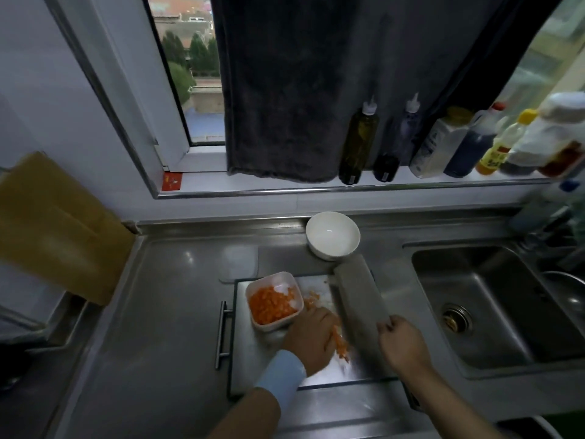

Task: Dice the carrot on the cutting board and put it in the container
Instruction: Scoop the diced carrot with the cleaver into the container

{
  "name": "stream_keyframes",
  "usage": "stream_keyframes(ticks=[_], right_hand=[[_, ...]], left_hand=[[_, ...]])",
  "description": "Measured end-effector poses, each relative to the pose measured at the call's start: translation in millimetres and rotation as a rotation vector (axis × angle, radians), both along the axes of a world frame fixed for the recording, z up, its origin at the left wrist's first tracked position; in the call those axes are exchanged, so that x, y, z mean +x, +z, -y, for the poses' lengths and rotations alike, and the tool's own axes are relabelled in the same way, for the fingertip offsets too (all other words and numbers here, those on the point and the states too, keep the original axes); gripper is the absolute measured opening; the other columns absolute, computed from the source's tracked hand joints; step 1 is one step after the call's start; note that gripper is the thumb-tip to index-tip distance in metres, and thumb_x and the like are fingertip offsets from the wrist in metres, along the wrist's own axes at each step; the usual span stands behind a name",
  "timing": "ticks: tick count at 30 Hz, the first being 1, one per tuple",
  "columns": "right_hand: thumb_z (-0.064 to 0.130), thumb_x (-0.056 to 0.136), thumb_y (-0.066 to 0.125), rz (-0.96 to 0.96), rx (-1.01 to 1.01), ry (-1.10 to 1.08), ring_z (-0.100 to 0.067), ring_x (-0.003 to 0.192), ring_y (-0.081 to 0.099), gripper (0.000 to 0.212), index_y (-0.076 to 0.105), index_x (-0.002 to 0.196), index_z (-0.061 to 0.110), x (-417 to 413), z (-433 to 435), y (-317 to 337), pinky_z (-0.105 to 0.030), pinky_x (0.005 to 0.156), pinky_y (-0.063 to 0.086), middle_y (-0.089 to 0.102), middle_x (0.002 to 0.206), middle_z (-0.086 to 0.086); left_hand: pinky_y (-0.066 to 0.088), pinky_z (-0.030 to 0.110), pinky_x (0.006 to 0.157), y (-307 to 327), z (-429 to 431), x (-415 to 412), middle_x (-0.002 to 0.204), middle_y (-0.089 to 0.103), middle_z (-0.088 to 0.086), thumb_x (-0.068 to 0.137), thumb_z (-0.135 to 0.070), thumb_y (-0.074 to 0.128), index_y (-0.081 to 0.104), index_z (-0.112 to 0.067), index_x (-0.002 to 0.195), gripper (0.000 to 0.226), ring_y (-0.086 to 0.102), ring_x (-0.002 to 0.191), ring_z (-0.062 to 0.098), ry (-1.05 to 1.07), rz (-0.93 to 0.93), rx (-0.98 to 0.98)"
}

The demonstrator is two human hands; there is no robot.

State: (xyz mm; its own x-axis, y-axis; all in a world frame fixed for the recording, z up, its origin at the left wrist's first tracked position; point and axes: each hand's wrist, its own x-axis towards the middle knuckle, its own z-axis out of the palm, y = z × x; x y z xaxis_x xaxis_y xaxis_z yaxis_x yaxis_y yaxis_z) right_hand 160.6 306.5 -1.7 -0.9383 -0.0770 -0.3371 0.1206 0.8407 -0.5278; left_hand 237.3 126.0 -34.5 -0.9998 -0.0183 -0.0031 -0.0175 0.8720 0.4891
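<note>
The carrot [270, 305] is already cut into small orange cubes. Most of it fills the pale square container [273, 326], which stands on the far left corner of the cutting board [253, 359]. A loose heap [341, 345] lies on the middle of the board, and a few bits are scattered just beyond it.

The left hand [311, 339], with a light blue cuff, rests on the board against that heap. It is blurred, so I cannot tell how its fingers lie. The right hand [402, 343] grips a broad grey cleaver [357, 296], whose blade stands along the board's right side, touching the heap.

The board is a metal tray with a bar handle on its left, set on a steel counter [164, 312]. Just beyond the board sits a white bowl [332, 234]. A sink [493, 296] lies to the board's right. Bottles [359, 144] and a dark cloth [285, 106] line the windowsill well beyond the board.
</note>
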Motion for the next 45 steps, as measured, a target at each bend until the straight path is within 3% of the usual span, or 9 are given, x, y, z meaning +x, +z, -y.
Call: stream_keyframes(ticks=[3, 6, 11, 15, 21, 26, 35, 42, 45], right_hand=[[0.019, 0.096, 0.053, 0.033, 0.015, -0.036, -0.036, 0.091, 0.062, 0.02, 0.053, 0.077, 0.014, 4, -24, -15, -0.032, 0.066, 0.034, 0.066, 0.088, -0.016], [0.016, 0.097, 0.052, 0.057, 0.013, -0.051, -0.035, 0.084, 0.06, 0.028, 0.045, 0.071, 0.016, 13, -40, -29, -0.034, 0.065, 0.035, 0.053, 0.071, -0.005], [0.021, 0.098, 0.055, 0.173, -0.053, -0.074, -0.033, 0.086, 0.063, 0.027, 0.047, 0.072, 0.016, 21, -46, -48, -0.029, 0.065, 0.034, 0.058, 0.077, -0.006], [0.02, 0.097, 0.059, 0.229, -0.193, -0.096, -0.017, 0.051, 0.061, 0.028, 0.056, 0.071, 0.009, 25, -38, -53, -0.018, 0.046, 0.043, 0.063, 0.061, -0.008], [0.014, 0.096, 0.058, 0.345, -0.378, -0.091, -0.026, 0.048, 0.063, 0.018, 0.062, 0.083, 0.003, 24, -12, -65, -0.033, 0.043, 0.05, 0.067, 0.067, -0.017], [0.014, 0.094, 0.051, 0.421, -0.42, 0.042, -0.026, 0.05, 0.062, 0.019, 0.064, 0.084, 0.004, 23, 7, -68, -0.034, 0.045, 0.052, 0.069, 0.071, -0.019], [0.023, 0.103, 0.044, 0.107, -0.454, 0.0, -0.019, 0.059, 0.056, 0.041, 0.048, 0.062, 0.025, 9, 19, -32, -0.033, 0.059, 0.046, 0.056, 0.06, 0.004], [0.022, 0.1, 0.044, 0.055, -0.477, 0.053, -0.023, 0.059, 0.056, 0.039, 0.05, 0.063, 0.016, -14, 66, 4, -0.042, 0.057, 0.049, 0.059, 0.063, -0.008], [0.028, 0.1, 0.042, 0.02, -0.428, 0.075, -0.028, 0.064, 0.062, 0.039, 0.053, 0.064, 0.016, -15, 90, 5, -0.047, 0.063, 0.055, 0.063, 0.067, -0.009]], left_hand=[[0.003, 0.039, 0.118, -22, -17, -1, 0.158, 0.001, -0.007, 0.086, -0.057, 0.048, 0.015, -0.026, 0.149, 0.077, -0.004, 0.144, 0.017, -0.044, 0.182, -0.071], [-0.009, 0.042, 0.116, -44, -21, -6, 0.15, -0.023, -0.009, 0.084, -0.065, 0.045, -0.005, -0.026, 0.151, 0.092, -0.028, 0.136, 0.014, -0.061, 0.247, -0.173], [-0.008, 0.043, 0.116, -68, -21, -38, 0.156, -0.016, 0.001, 0.095, -0.054, 0.033, -0.004, -0.02, 0.151, 0.076, -0.016, 0.144, 0.028, 0.077, 0.244, -0.264], [-0.009, 0.035, 0.113, -74, -19, -54, 0.156, -0.02, -0.003, 0.095, -0.055, 0.03, -0.01, -0.022, 0.151, 0.077, -0.02, 0.143, 0.023, 0.277, 0.25, -0.109], [0.004, 0.034, 0.118, -64, -31, -56, 0.159, -0.004, -0.006, 0.092, -0.05, 0.046, 0.002, -0.025, 0.152, 0.077, -0.005, 0.144, 0.013, 0.417, 0.156, 0.215], [0.004, 0.034, 0.119, -61, -38, -51, 0.158, -0.007, -0.006, 0.093, -0.047, 0.046, 0.005, -0.02, 0.152, 0.077, -0.008, 0.144, 0.011, 0.349, 0.117, 0.164], [-0.007, 0.021, 0.112, -18, -29, -76, 0.157, 0.002, -0.008, 0.097, -0.042, 0.042, 0.019, -0.019, 0.151, 0.063, -0.012, 0.142, 0.006, 0.242, -0.017, 0.189], [0.002, 0.027, 0.117, 26, 25, -89, 0.159, 0.009, 0.002, 0.1, -0.031, 0.039, 0.022, -0.015, 0.15, 0.055, 0.001, 0.145, 0.017, 0.263, -0.101, 0.181], [0.0, 0.014, 0.112, 33, 52, -77, 0.158, 0.012, -0.001, 0.102, -0.026, 0.036, 0.023, -0.014, 0.149, 0.051, 0.008, 0.144, 0.011, 0.274, -0.103, 0.172]])
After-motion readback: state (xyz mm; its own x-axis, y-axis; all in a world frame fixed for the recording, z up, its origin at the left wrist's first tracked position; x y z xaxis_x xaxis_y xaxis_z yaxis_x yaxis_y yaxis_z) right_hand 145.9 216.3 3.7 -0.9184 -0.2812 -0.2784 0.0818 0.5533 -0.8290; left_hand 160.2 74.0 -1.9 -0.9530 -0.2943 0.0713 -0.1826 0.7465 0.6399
